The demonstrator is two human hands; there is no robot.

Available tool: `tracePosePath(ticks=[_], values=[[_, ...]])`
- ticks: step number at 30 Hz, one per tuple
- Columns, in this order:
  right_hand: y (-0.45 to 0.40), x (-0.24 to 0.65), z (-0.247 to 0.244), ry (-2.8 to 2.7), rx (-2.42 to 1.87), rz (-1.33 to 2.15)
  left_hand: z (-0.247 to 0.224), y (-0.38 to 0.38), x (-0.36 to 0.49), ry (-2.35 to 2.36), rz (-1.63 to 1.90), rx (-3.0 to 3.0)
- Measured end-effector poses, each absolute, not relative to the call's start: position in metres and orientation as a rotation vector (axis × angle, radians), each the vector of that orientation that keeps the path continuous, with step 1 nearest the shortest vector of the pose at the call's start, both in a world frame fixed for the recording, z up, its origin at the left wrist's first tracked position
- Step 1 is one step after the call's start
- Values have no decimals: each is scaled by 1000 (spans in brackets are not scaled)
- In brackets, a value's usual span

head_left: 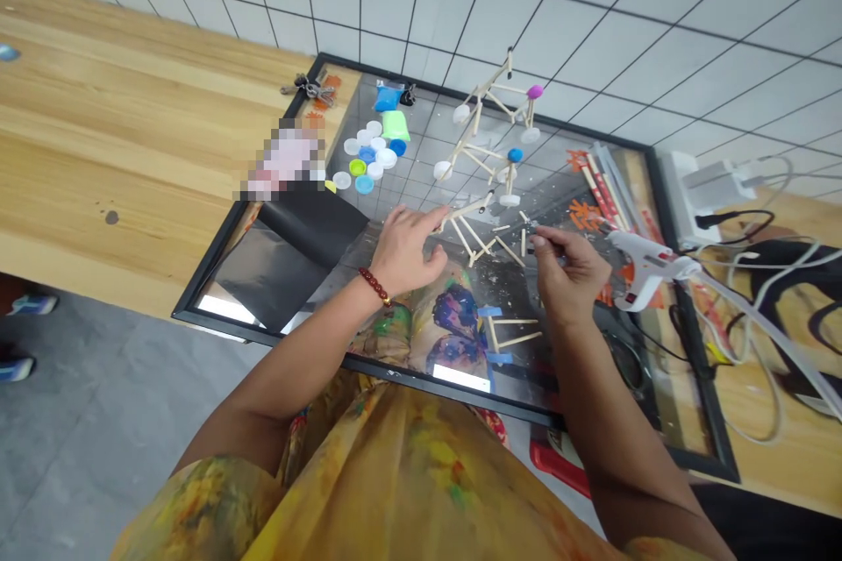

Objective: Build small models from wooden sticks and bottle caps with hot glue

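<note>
My left hand (404, 250), wearing a red bead bracelet, has its fingertips on a glued wooden stick model (474, 238) lying on a mirror tray (421, 118). My right hand (569, 272) pinches a small thin stick (536, 232) between finger and thumb, close to the model's right end. A white hot glue gun (648, 267) lies just right of that hand, apart from it. Two finished stick models with coloured caps (490, 101) stand beyond my hands.
Plastic bottle caps (365, 153) and green clay (395, 124) lie at the tray's far left. A black sheet (303, 254) covers its near left corner. Cables and a white power strip (697, 193) sit to the right, with a wooden table (132, 123) on the left.
</note>
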State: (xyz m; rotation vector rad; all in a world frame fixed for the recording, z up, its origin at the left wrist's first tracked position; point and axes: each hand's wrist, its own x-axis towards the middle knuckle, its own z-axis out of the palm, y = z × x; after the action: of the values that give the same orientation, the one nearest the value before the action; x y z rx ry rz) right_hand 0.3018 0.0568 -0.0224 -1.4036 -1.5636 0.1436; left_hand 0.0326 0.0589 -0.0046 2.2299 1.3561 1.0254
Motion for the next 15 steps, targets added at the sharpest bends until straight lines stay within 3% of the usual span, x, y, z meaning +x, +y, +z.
tracePosePath(ticks=[15], values=[[56, 299, -17, -1603, -1387, 137, 1, 51, 33, 1321, 1257, 2487]])
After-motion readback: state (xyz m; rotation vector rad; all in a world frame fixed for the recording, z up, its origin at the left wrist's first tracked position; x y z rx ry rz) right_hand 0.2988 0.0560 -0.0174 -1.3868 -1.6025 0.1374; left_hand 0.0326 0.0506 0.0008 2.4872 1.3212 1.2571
